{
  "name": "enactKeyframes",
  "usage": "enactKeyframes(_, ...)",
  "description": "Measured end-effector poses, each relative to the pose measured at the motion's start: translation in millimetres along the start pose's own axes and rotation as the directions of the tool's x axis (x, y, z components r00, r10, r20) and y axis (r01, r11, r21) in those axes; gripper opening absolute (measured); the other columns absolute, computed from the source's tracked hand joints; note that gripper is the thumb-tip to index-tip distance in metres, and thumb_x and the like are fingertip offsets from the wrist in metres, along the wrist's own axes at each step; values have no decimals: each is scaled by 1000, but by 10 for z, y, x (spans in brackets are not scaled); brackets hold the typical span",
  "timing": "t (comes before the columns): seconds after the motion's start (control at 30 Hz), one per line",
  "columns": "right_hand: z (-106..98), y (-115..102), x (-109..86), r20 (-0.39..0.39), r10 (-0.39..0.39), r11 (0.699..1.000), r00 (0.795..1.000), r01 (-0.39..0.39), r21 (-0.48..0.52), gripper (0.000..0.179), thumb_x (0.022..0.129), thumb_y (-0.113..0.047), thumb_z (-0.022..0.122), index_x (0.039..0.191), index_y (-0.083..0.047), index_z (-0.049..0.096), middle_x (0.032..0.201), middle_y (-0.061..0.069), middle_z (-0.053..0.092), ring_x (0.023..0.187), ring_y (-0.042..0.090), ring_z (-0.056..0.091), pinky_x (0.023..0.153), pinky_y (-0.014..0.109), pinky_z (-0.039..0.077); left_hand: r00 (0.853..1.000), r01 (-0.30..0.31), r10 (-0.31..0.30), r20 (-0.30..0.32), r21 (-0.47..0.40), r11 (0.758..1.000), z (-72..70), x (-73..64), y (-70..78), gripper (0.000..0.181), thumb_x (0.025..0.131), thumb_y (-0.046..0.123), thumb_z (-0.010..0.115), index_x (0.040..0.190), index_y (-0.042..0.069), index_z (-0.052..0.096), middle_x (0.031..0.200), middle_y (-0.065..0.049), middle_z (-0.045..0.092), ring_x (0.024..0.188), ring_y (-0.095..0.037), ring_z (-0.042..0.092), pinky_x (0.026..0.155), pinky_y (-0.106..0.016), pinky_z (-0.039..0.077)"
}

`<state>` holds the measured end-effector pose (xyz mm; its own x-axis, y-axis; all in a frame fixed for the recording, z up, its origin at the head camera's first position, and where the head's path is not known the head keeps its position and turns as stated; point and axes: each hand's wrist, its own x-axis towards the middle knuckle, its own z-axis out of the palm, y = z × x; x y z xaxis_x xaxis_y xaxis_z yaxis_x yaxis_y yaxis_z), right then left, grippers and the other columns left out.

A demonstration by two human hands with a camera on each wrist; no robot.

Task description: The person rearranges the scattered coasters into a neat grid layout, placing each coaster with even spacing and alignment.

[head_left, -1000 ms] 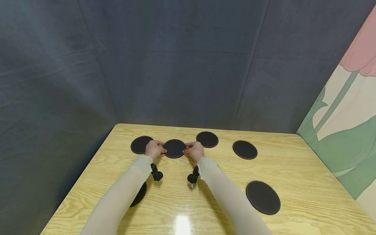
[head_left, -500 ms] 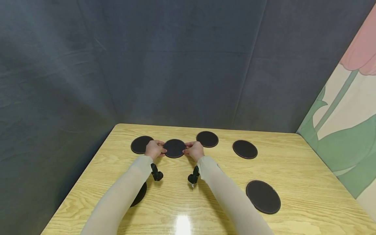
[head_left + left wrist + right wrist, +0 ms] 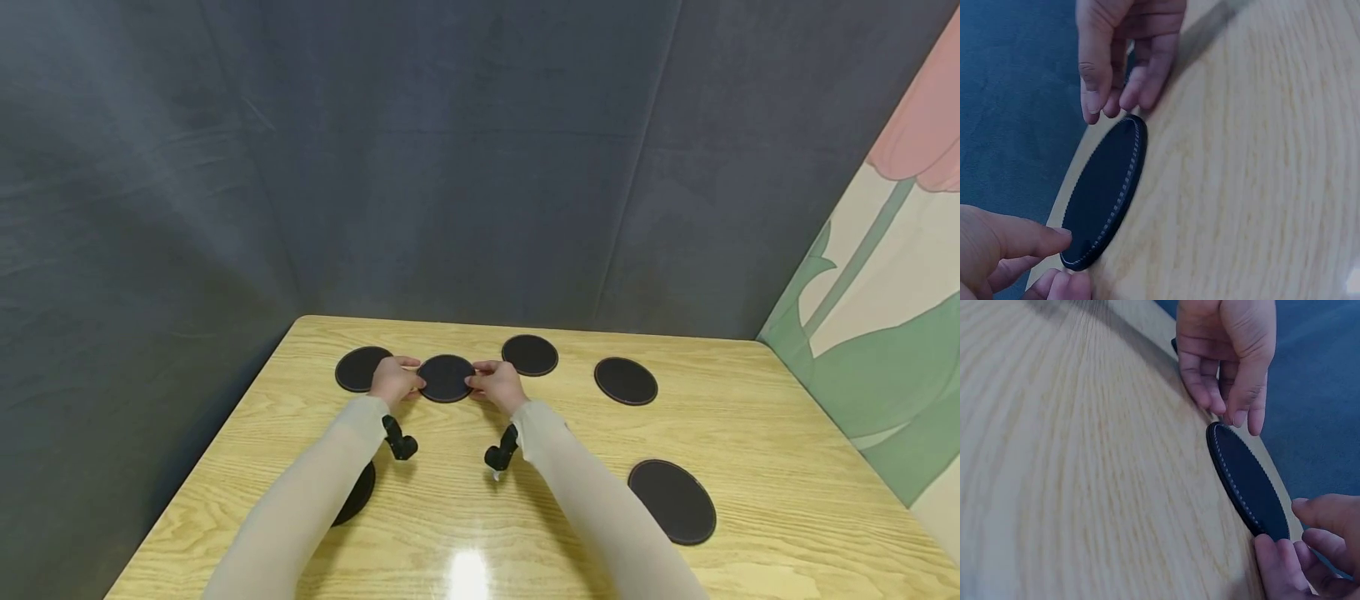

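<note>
A round black coaster [image 3: 446, 378] with pale stitching lies flat near the table's far side, between both hands. From its left, my left hand [image 3: 394, 380] reaches in, thumb and fingers spread loosely about the rim. In the left wrist view the left thumb [image 3: 1054, 239] overlaps the coaster's edge, with other fingertips low beside it. On the opposite side is my right hand [image 3: 498, 385]; in the right wrist view its fingertips [image 3: 1269, 544] meet the rim while the thumb stands apart from it. Neither hand's fingers are closed round the coaster [image 3: 1249, 478].
More black coasters lie on the wooden table [image 3: 765, 467]: one at far left [image 3: 360, 368], one at the back [image 3: 530, 356], others at right [image 3: 626, 381] and front right [image 3: 672, 502]. The left sleeve partly covers another [image 3: 358, 497]. A dark curtain [image 3: 465, 167] stands behind.
The right hand has shifted slightly, its wrist moving a little to the right. The left hand and the coaster between them stay nearly where they were.
</note>
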<state>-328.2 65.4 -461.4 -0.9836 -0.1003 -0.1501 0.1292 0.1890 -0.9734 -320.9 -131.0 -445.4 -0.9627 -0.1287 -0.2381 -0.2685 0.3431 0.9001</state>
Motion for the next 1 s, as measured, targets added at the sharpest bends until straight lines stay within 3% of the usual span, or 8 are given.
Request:
enactKeyframes(0.13, -38, -41, -49, 56, -11, 999, 998, 8, 49, 44, 92, -1, 61, 134, 7, 52, 115, 21, 58, 96, 31, 67, 84, 38, 58, 1000, -3, 3, 7, -21, 1000, -26, -21, 31, 45, 86, -2, 65, 131, 6, 60, 116, -20, 66, 50, -9, 45, 55, -26, 49)
enactKeyframes(0.2, -61, -62, -66, 83, -27, 997, 996, 21, 73, 45, 94, -2, 59, 137, 7, 49, 120, 25, 58, 102, 36, 65, 87, 41, 57, 1000, -13, 14, 18, -33, 999, -37, -41, 58, 45, 88, 0, 64, 132, 6, 60, 119, -19, 66, 51, -7, 45, 59, -27, 49)
enactKeyframes(0.33, -114, -100, -83, 121, -65, 989, 991, 47, 143, 48, 95, 0, 55, 140, 10, 43, 123, 29, 57, 113, 42, 59, 92, 47, 53, 998, -29, 35, 61, -107, 994, -48, -85, 131, 46, 89, 1, 63, 135, 5, 57, 129, -20, 60, 77, -16, 61, 79, -36, 55)
enactKeyframes(0.4, -148, -118, -96, 138, -89, 982, 987, 64, 178, 48, 95, 1, 54, 141, 11, 41, 122, 29, 56, 117, 44, 55, 95, 50, 51, 996, -30, 43, 84, -152, 988, -46, -97, 174, 46, 90, 1, 62, 135, 5, 56, 133, -21, 56, 93, -21, 62, 88, -41, 53)
enactKeyframes(0.5, -212, -156, -132, 155, -123, 972, 980, 87, 219, 48, 96, 1, 52, 141, 11, 39, 117, 22, 56, 119, 45, 51, 100, 54, 46, 993, -25, 49, 110, -203, 979, -34, -117, 250, 46, 91, 0, 61, 136, 5, 55, 137, -21, 52, 103, -27, 59, 95, -44, 51)
enactKeyframes(0.63, -361, -189, -171, 163, -147, 963, 976, 104, 247, 48, 98, -1, 52, 142, 10, 38, 113, 12, 55, 110, 31, 54, 104, 54, 43, 990, -33, 65, 125, -243, 969, 10, -148, 354, 46, 91, -1, 60, 137, 8, 55, 140, -20, 48, 115, -29, 57, 97, -43, 50)
enactKeyframes(0.77, -555, -220, -196, 152, -155, 966, 976, 117, 229, 47, 99, -4, 52, 143, 6, 39, 118, 11, 54, 98, 12, 58, 104, 48, 45, 991, -46, 76, 108, -259, 965, 65, -152, 434, 47, 90, -1, 61, 135, 9, 56, 135, -21, 53, 114, -31, 59, 92, -40, 52)
enactKeyframes(1.0, -887, -256, -242, 113, -154, 971, 982, 129, 200, 48, 101, -8, 50, 145, 4, 37, 132, 21, 47, 106, 15, 59, 102, 39, 48, 989, -86, 114, 93, -259, 962, 204, -148, 538, 44, 89, -1, 61, 132, 8, 59, 117, -15, 58, 114, -35, 59, 91, -42, 53)
